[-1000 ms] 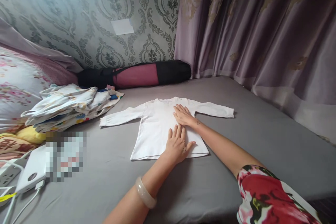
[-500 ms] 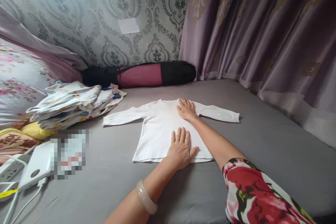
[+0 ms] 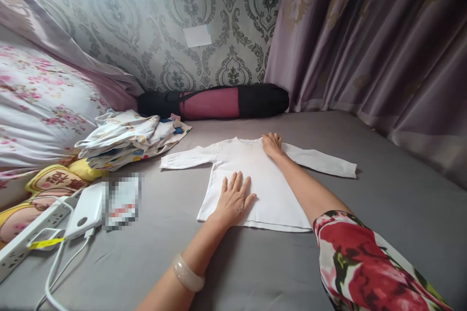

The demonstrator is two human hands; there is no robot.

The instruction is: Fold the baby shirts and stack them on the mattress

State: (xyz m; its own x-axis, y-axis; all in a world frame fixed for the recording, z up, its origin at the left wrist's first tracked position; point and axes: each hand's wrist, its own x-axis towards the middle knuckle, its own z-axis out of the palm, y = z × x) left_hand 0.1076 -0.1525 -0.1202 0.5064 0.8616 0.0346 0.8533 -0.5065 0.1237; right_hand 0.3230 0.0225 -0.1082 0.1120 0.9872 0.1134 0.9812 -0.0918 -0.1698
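A white long-sleeved shirt (image 3: 233, 160) lies spread on the grey bed sheet (image 3: 153, 262), its sleeves stretched out to both sides. My left hand (image 3: 235, 199) rests flat on the lower front of the shirt, fingers spread, near the hem. At the shirt's right shoulder, beside the neckline, my right hand (image 3: 273, 146) has its fingers bent and closed on the cloth. Its fingertips are partly hidden.
Left of the shirt sits a pile of folded clothes (image 3: 127, 138). Nearer are a white power bank (image 3: 84, 209), a power strip (image 3: 32, 233), cables and a blurred packet (image 3: 124, 201). A black and maroon rolled bag (image 3: 211, 103) lies along the wall; curtains (image 3: 328, 34) hang at right.
My right hand has moved up to the shoulder edge and its fingers have curled from flat. My left hand has slid left across the shirt. The view has turned left.
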